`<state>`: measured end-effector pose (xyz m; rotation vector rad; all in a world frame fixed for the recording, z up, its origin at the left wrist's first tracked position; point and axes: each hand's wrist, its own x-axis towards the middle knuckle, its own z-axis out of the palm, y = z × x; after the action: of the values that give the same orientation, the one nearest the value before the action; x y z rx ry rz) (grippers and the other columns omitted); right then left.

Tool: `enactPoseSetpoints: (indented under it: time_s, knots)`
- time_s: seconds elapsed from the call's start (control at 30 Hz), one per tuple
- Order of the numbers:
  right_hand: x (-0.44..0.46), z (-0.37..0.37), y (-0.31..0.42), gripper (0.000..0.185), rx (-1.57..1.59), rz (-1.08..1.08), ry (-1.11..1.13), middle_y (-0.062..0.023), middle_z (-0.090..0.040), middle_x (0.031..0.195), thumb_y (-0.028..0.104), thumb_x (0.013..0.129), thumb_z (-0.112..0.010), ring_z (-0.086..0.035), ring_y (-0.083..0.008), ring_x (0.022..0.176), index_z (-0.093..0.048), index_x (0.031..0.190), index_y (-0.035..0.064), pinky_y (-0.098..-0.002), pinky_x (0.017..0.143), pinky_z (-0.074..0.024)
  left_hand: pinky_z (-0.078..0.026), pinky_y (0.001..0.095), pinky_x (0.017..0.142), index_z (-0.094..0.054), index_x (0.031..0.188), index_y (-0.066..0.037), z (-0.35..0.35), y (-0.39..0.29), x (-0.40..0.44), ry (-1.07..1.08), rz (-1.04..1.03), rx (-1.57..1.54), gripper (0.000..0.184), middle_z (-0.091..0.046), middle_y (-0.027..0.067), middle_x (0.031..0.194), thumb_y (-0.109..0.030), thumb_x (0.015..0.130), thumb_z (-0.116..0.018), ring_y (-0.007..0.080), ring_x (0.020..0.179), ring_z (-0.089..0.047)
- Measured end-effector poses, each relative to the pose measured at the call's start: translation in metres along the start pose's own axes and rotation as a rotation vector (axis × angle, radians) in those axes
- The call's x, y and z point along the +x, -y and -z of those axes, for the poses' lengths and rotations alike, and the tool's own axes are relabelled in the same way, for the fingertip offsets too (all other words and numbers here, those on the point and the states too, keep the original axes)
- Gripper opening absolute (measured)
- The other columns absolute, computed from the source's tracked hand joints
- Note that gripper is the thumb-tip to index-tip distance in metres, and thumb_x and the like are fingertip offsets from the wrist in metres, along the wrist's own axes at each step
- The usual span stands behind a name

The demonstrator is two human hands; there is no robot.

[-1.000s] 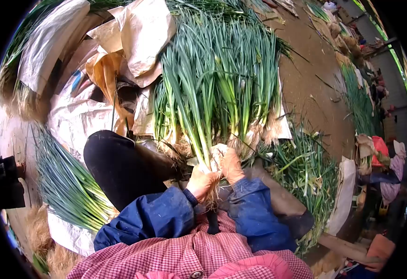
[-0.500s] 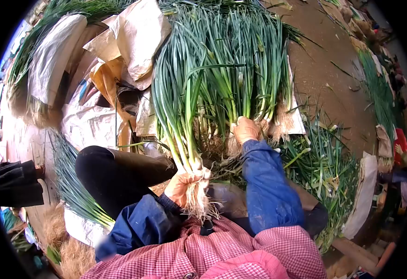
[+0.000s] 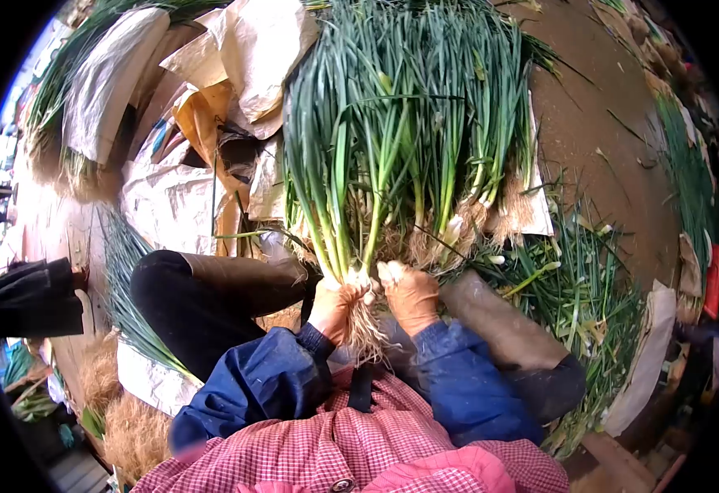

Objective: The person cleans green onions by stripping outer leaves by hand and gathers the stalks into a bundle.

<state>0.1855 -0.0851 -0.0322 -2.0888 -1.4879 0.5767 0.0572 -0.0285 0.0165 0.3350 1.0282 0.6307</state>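
Observation:
A small bunch of green onions (image 3: 327,240) stands in front of me, with my left hand (image 3: 333,309) closed around its white lower ends. Pale stringy roots (image 3: 365,331) hang below that fist. Right beside the bunch is my right hand (image 3: 411,297), its fingers curled in near the white ends; what they hold, if anything, I cannot make out. Beyond both hands lies the big pile of green onions (image 3: 425,107), leaves pointing away and roots toward me. The bunch's leaves overlap the pile's left part.
Crumpled pale sacks (image 3: 166,201) lie left of the pile. Loose leaves and trimmings (image 3: 577,308) cover the floor at the right. More green onions (image 3: 142,300) lie by my left knee, near a heap of cut roots (image 3: 133,435). A person's dark sleeve (image 3: 31,300) shows at far left.
My right hand has come back from the pile toward my left hand, and another onion stalk now slants up from the bunch. The left hand has kept its grip and shifted slightly up and right.

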Motion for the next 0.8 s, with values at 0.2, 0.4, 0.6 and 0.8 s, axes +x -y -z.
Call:
enactPoseSetpoints:
  time_s: [0.2, 0.4, 0.6, 0.8]
  knots:
    - [0.059, 0.045, 0.019, 0.043, 0.2, -0.186, 0.035, -0.0018, -0.049, 0.065, 0.006, 0.088, -0.044, -0.044, -0.0105, 0.051, -0.034, 0.13, 0.0057, -0.0237, 0.044, -0.04, -0.049, 0.0225, 0.05, -0.053, 0.089, 0.002, 0.009, -0.002, 0.002, 0.07, 0.033, 0.135, 0.009, -0.061, 0.0115, 0.074, -0.001, 0.082, -0.055, 0.0144, 0.057, -0.057]
    - [-0.007, -0.021, -0.049, 0.024, -0.378, 0.145, 0.145, 0.0032, -0.038, 0.048, 0.018, 0.09, -0.039, -0.038, -0.0122, 0.042, -0.05, 0.072, 0.0078, -0.0279, 0.037, -0.0311, -0.046, 0.0229, 0.047, -0.052, 0.093, 0.004, 0.025, 0.003, 0.014, 0.119, -0.066, 0.092, 0.012, -0.06, 0.0131, 0.072, 0.001, 0.081, -0.053, 0.0154, 0.053, -0.055]
    - [-0.06, 0.084, 0.029, 0.013, -0.217, 0.133, 0.176, -0.0091, -0.052, 0.055, 0.012, 0.078, -0.05, -0.053, -0.0262, 0.05, -0.054, 0.067, 0.0108, -0.0391, 0.046, -0.0397, -0.046, 0.0227, 0.046, -0.052, 0.082, 0.001, 0.012, 0.03, 0.01, 0.199, -0.005, 0.032, 0.004, -0.059, 0.0102, 0.069, 0.004, 0.081, -0.054, 0.013, 0.053, -0.055]
    - [-0.066, 0.1, 0.069, 0.011, -0.175, 0.059, 0.268, -0.0106, -0.053, 0.056, 0.015, 0.076, -0.05, -0.055, -0.0281, 0.052, -0.055, 0.067, 0.012, -0.0389, 0.048, -0.0428, -0.051, 0.0246, 0.045, -0.045, 0.088, -0.002, 0.023, 0.014, 0.029, 0.038, -0.073, 0.055, 0.008, -0.057, 0.01, 0.07, 0.004, 0.084, -0.047, 0.0159, 0.051, -0.056]
